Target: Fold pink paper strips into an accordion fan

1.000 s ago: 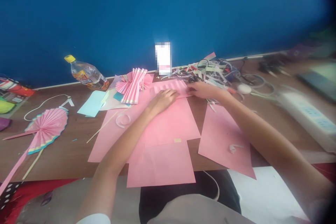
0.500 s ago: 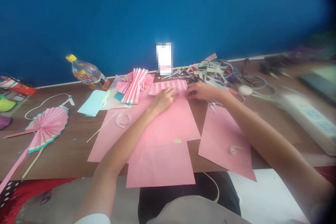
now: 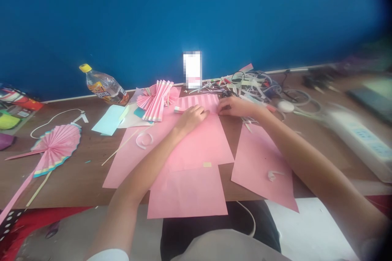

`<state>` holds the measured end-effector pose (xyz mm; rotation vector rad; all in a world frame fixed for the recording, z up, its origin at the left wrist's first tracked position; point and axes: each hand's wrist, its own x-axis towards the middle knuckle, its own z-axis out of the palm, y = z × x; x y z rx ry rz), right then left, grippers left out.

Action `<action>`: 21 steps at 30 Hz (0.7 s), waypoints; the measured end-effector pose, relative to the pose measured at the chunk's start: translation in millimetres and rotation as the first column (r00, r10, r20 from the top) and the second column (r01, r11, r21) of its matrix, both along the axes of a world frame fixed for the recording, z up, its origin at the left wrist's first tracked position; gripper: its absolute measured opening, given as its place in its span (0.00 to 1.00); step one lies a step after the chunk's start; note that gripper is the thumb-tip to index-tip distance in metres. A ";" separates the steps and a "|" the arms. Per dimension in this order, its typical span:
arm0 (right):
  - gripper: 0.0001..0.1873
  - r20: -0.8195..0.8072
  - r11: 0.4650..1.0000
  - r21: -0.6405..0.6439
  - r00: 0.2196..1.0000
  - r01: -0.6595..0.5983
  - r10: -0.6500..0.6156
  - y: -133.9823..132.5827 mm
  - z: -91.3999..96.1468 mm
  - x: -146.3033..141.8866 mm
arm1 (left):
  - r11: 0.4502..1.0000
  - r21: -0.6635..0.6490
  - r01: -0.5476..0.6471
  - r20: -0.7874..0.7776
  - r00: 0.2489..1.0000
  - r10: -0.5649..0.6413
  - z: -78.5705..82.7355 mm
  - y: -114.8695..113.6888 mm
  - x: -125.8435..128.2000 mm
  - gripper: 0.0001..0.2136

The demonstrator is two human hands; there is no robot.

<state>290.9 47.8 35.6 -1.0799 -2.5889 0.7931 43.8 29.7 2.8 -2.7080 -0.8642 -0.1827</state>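
Note:
A pink sheet of paper [image 3: 199, 142] lies on the table before me, its far part folded into pleats [image 3: 199, 100]. Along the near fold, my left hand [image 3: 193, 116] presses and grips the paper with curled fingers. At the fold's right end, my right hand [image 3: 231, 106] pinches the edge between thumb and fingers. The fingertips' exact hold is partly hidden. A finished-looking pleated pink piece [image 3: 158, 100] rests just left of the pleats. Under and around the folded sheet lie more pink sheets [image 3: 188, 195].
A pink paper fan [image 3: 56, 147] and a tilted bottle [image 3: 105, 87] are at the left, near light-blue paper [image 3: 109, 119]. Paper strips [image 3: 251, 83] and cables are heaped at the back right, with a power strip [image 3: 361, 134] beyond. A bright upright rectangle [image 3: 192, 69] stands against the wall.
Both hands stay at the fold. My left fingers have shifted slightly down towards me, and the fold's left end now shows a lifted pale edge. The view has tilted a little.

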 end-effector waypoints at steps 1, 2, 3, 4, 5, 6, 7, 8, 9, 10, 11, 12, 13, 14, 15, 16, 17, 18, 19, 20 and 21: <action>0.12 -0.007 1.000 -0.011 1.000 -0.002 0.002 0.4 -0.5 0.4 | 1.000 0.007 -0.002 -0.001 1.000 0.002 0.3 -0.3 -0.2 0.13; 0.12 -0.012 1.000 -0.020 1.000 -0.002 0.002 0.8 -0.9 0.8 | 1.000 0.012 -0.003 0.001 1.000 0.003 0.5 -0.4 -0.3 0.13; 0.13 -0.013 1.000 -0.025 1.000 -0.001 0.001 1.0 -1.4 1.3 | 1.000 0.014 -0.003 0.007 1.000 0.003 0.7 -0.2 -0.3 0.13; 0.13 -0.012 1.000 -0.027 1.000 0.002 -0.002 1.2 -1.9 1.8 | 1.000 0.013 -0.002 0.014 1.000 0.002 0.6 0.1 -0.3 0.13; 0.13 -0.009 1.000 -0.027 1.000 0.004 -0.005 1.4 -2.4 2.4 | 1.000 0.007 0.002 0.021 1.000 -0.002 0.3 0.8 -0.1 0.13; 0.13 -0.005 1.000 -0.023 1.000 0.006 -0.006 1.5 -2.9 3.0 | 1.000 -0.003 0.007 0.030 1.000 -0.007 -0.3 1.6 0.0 0.12; 0.12 -0.003 1.000 -0.015 1.000 0.007 -0.007 1.6 -3.6 3.7 | 1.000 -0.015 0.013 0.040 0.999 -0.013 -1.3 2.7 0.2 0.12; 0.12 -0.007 1.000 -0.003 1.000 0.007 -0.007 1.8 -4.3 4.4 | 0.999 -0.030 0.018 0.054 0.998 -0.017 -2.7 4.0 0.3 0.11; 0.12 -0.015 1.000 0.010 1.000 0.010 -0.010 1.9 -5.1 5.0 | 0.999 -0.047 0.025 0.071 0.997 -0.021 -4.4 5.4 0.3 0.11; 0.13 -0.023 1.000 0.020 1.000 0.013 -0.013 2.2 -6.0 5.6 | 0.997 -0.064 0.031 0.093 0.995 -0.025 -6.5 6.8 0.1 0.11; 0.13 -0.032 0.999 0.028 0.999 0.020 -0.019 2.6 -7.0 6.0 | 0.996 -0.080 0.036 0.120 0.992 -0.027 -8.7 8.3 -0.1 0.11; 0.13 -0.039 0.999 0.031 0.999 0.027 -0.026 3.0 -8.1 6.4 | 0.995 -0.090 0.040 0.147 0.989 -0.027 -10.9 9.7 -0.3 0.11; 0.13 -0.044 0.999 0.031 0.999 0.033 -0.032 3.5 -9.1 6.6 | 0.994 -0.096 0.043 0.172 0.985 -0.026 -12.9 11.0 -0.7 0.12; 0.13 -0.050 0.999 0.030 0.998 0.037 -0.035 4.0 -10.1 6.7 | 0.994 -0.101 0.046 0.192 0.981 -0.026 -14.6 12.1 -0.9 0.12; 0.13 -0.057 0.999 0.031 0.998 0.038 -0.037 4.5 -10.9 6.6 | 0.993 -0.104 0.050 0.206 0.978 -0.027 -15.9 12.9 -1.2 0.12; 0.13 -0.064 0.999 0.033 0.997 0.038 -0.036 4.9 -11.5 6.5 | 0.993 -0.110 0.052 0.215 0.976 -0.027 -16.5 13.4 -1.3 0.13; 0.13 -0.070 0.999 0.035 0.997 0.037 -0.035 5.2 -11.8 6.2 | 0.991 -0.119 0.054 0.218 0.976 -0.026 -16.6 13.6 -1.4 0.13; 0.13 -0.074 0.999 0.037 0.997 0.036 -0.033 5.3 -11.8 5.8 | 0.990 -0.131 0.052 0.220 0.975 -0.022 -16.1 13.4 -1.4 0.13; 0.13 -0.075 0.999 0.040 0.997 0.037 -0.034 5.3 -11.7 5.3 | 0.989 -0.142 0.048 0.220 0.975 -0.016 -15.3 13.0 -1.3 0.13; 0.13 -0.075 0.998 0.042 0.997 0.040 -0.037 5.1 -11.4 4.8 | 0.988 -0.149 0.043 0.220 0.975 -0.009 -14.1 12.3 -1.3 0.13; 0.13 -0.074 0.998 0.044 0.996 0.047 -0.044 4.9 -11.2 4.1 | 0.988 -0.151 0.040 0.217 0.976 -0.006 -12.8 11.5 -1.2 0.14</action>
